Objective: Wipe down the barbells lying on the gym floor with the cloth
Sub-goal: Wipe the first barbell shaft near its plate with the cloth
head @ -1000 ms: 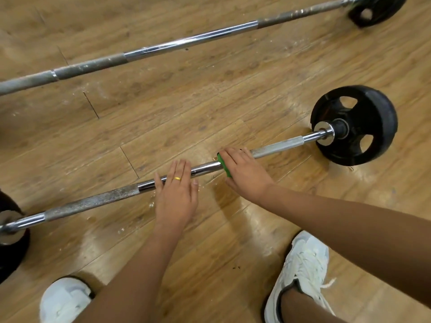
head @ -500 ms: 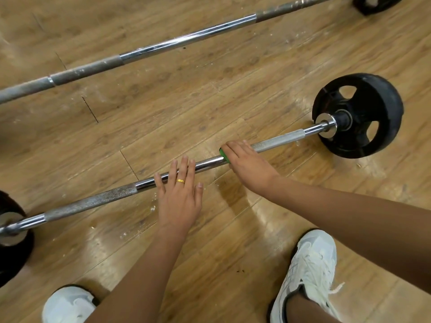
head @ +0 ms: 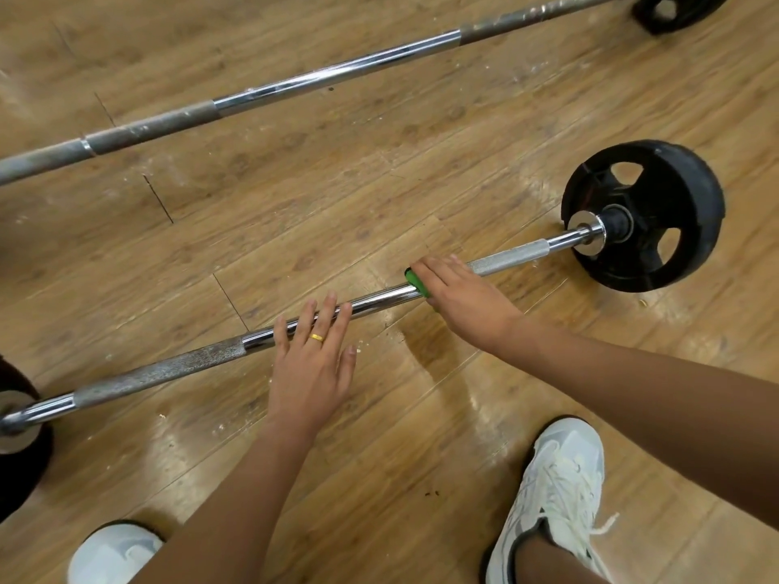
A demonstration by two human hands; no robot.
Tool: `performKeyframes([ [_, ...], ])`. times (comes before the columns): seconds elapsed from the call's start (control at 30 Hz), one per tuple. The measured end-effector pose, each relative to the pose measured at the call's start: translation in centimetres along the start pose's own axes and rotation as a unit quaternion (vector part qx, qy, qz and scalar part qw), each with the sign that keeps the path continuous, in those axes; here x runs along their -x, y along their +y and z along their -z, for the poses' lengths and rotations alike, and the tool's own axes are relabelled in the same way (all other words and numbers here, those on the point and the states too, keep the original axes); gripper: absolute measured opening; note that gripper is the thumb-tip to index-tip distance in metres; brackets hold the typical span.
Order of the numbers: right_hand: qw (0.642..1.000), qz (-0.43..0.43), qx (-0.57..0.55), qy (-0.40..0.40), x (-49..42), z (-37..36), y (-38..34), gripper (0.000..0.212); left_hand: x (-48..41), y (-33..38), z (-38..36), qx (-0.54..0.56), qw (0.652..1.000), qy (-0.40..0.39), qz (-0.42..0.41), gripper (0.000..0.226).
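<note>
A steel barbell (head: 168, 370) lies slantwise on the wooden floor, with a black plate (head: 657, 212) at its right end. My right hand (head: 463, 301) wraps a green cloth (head: 416, 282) around the bar's shiny middle stretch; only a green edge shows past the fingers. My left hand (head: 314, 360), with a gold ring, lies flat with straight fingertips resting on the bar just left of the cloth. A second barbell (head: 295, 84) lies farther away, parallel to the first.
Another black plate (head: 17, 448) sits at the near bar's left end, by the frame edge. The far bar's plate (head: 674, 8) is at the top right. My white shoes (head: 552, 495) stand on the floor close behind the near bar.
My right hand with the cloth has slid a little to the right along the bar, toward the knurled section. My left hand stays on the bar in about the same place.
</note>
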State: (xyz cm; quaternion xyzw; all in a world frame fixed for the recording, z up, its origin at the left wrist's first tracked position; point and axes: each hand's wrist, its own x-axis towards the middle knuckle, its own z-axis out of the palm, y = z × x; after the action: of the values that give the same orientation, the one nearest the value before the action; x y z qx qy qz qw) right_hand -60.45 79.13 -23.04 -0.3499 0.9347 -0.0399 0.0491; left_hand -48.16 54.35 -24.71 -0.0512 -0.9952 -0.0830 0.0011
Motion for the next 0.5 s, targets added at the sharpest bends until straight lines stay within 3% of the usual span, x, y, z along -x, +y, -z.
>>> performKeyframes([
  [0.23,0.999,-0.044,0.001,0.013,0.6,0.1,0.4,0.075,-0.1,0.5,-0.1,0.011,1.000,0.005,0.003,0.058],
  [0.4,1.000,0.030,0.000,0.009,0.0,-0.5,-0.8,0.079,0.4,-0.1,-0.3,0.001,1.000,0.006,-0.026,0.059],
  [0.5,1.000,0.011,-0.002,0.014,0.4,0.1,0.7,0.079,0.4,0.1,0.1,-0.006,1.000,-0.009,-0.018,0.060],
])
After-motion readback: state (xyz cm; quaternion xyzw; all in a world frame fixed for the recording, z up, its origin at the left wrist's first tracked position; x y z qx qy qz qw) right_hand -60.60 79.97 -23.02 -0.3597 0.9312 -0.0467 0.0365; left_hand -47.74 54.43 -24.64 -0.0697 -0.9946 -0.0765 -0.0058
